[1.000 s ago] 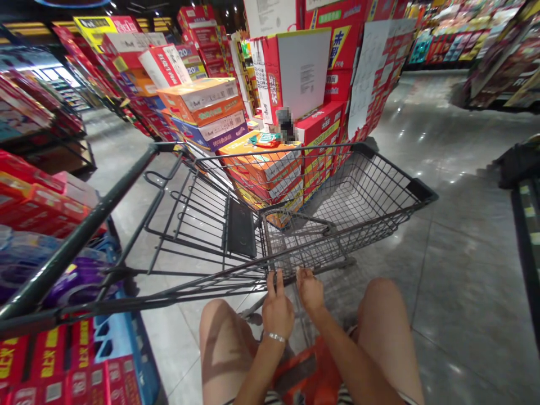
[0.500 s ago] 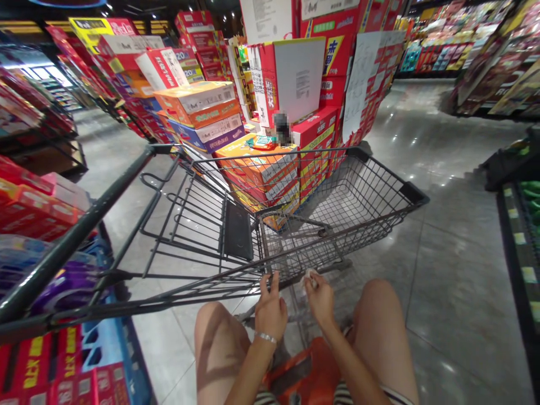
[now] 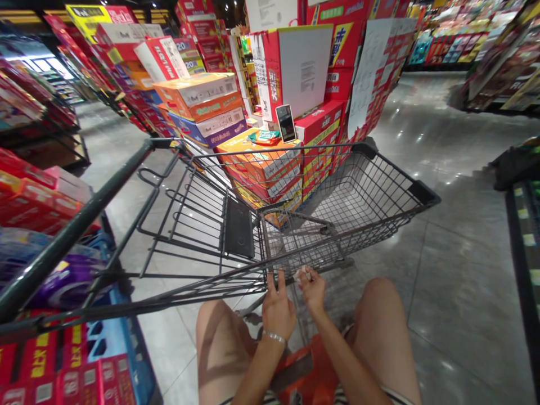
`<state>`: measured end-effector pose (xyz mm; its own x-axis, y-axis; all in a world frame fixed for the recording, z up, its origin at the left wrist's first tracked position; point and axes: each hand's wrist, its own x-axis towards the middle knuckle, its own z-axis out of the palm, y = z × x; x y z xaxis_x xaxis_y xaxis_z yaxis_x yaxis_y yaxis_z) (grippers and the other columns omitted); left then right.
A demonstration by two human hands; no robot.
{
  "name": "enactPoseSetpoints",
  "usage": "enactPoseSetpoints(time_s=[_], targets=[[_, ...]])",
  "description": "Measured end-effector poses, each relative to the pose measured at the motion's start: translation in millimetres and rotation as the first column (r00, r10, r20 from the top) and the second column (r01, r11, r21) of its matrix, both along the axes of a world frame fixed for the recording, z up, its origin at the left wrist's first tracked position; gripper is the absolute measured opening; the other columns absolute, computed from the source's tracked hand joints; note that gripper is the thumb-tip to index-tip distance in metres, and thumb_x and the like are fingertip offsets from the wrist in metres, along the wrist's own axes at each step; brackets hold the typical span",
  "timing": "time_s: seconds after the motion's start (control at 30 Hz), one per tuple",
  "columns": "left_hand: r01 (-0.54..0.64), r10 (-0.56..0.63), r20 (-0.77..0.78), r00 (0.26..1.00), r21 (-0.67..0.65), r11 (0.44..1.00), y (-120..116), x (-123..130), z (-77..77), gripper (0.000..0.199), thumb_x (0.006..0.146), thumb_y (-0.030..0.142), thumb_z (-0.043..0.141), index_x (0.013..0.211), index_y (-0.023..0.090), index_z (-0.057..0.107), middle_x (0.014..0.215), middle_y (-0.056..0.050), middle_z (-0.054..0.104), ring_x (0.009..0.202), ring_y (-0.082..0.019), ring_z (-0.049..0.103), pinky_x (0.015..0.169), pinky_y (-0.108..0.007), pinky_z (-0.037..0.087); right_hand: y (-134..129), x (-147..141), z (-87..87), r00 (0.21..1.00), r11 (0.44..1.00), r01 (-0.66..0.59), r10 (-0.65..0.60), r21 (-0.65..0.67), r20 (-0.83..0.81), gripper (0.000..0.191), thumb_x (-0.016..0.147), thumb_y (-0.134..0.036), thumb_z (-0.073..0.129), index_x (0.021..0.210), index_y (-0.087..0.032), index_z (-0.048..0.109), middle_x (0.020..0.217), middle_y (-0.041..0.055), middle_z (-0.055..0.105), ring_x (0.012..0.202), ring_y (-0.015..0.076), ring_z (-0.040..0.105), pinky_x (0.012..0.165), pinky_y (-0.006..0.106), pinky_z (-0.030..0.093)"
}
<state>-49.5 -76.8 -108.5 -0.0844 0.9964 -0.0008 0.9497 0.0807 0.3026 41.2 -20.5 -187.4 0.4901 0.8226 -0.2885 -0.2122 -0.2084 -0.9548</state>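
My left hand (image 3: 279, 312), with a bracelet at the wrist, reaches to the near lower side of a black wire shopping cart (image 3: 350, 247). Two of its fingers point up apart against the cart's rail, and nothing shows between them. Just to the right, my right hand (image 3: 313, 289) pinches a small crumpled whitish cloth or tissue (image 3: 302, 274) beside the same rail. The cart stands sideways before my knees, and its basket shows bare wire mesh.
Stacked cartons (image 3: 261, 163) rise behind the cart, with a phone (image 3: 286, 124) and an orange-green packet (image 3: 265, 136) on top. An orange stool (image 3: 295, 371) is beneath me. Red boxes (image 3: 84, 382) and a purple container (image 3: 70, 284) sit left; a dark shelf edge (image 3: 521, 242) stands right.
My left hand has shifted slightly right, its two fingers still raised. My right hand has moved slightly left with the whitish cloth, closer to the left. The view has shifted slightly.
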Motion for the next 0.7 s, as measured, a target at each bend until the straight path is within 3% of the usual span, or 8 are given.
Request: enactPoseSetpoints(time_s=[0.13,0.37,0.53,0.7], targets=[[0.04,-0.04,0.025,0.999,0.004,0.999,1.4,-3.8,3.8,0.075,0.075,0.008,0.044,0.146,0.017,0.025,0.15,-0.019,0.028,0.112,-0.028,0.058,0.09,-0.041,0.052,-3.4,-7.7,20.9,0.987,0.997,0.014,-0.026,-0.073,-0.161,0.051,0.053,-0.05,0.071,0.086,-0.011,0.067,0.072,0.0063,0.067,0.055,0.0177,0.061,0.045,0.029,0.051],[0.042,-0.044,0.114,0.993,0.018,0.999,3.5,-8.2,8.7,0.074,0.074,0.012,0.048,0.145,0.018,0.029,0.149,-0.017,0.028,0.115,-0.027,0.056,0.096,-0.037,0.048,-7.4,-16.0,60.6,0.983,0.999,0.009,-0.015,-0.033,-0.184,0.042,0.054,-0.047,0.071,0.078,-0.014,0.064,0.061,0.0006,0.063,0.051,0.0157,0.058,0.045,0.027,0.05],[0.021,-0.034,0.211,0.977,0.067,0.998,2.4,-12.5,3.7,0.068,0.075,0.013,0.049,0.142,0.015,0.035,0.145,-0.017,0.03,0.116,-0.024,0.054,0.097,-0.035,0.047,-7.4,-13.7,77.0,0.957,0.997,0.006,-0.028,-0.075,-0.29,0.04,0.049,-0.042,0.073,0.076,-0.013,0.064,0.058,-0.0004,0.063,0.045,0.0128,0.054,0.038,0.022,0.043],[-0.011,-0.01,0.254,0.967,0.081,0.997,0.7,-19.0,-4.7,0.068,0.077,0.009,0.043,0.142,0.025,0.034,0.145,-0.009,0.03,0.114,-0.019,0.055,0.096,-0.035,0.047,-18.7,-7.3,88.4,0.924,0.994,-0.081,0.046,-0.077,-0.379,0.037,0.048,-0.041,0.076,0.068,-0.013,0.067,0.056,0.0015,0.064,0.043,0.0108,0.051,0.036,0.021,0.039]])
